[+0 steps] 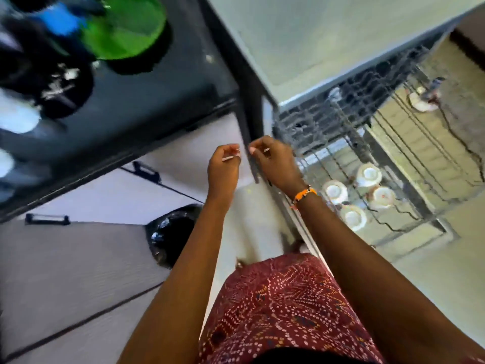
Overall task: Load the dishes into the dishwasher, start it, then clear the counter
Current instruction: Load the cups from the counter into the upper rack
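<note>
The dishwasher's wire rack (401, 153) is pulled out on the right and holds several upturned white cups (367, 175); another white dish (423, 101) sits farther back in it. My left hand (224, 166) and my right hand (275, 161) hover side by side in front of the counter's corner, next to the rack's left edge, fingers loosely curled with nothing visible in them. On the dark counter (147, 101) at upper left stand a green dish (126, 27), a blue item (63, 19), a black dish (52, 80) and white pieces (15, 116), all blurred.
A pale panel (315, 35) rises above the rack. Below the counter are white drawers with dark handles (47, 219). A black bin bag (170, 232) sits on the floor by my left forearm. My patterned red garment (283, 306) fills the bottom centre.
</note>
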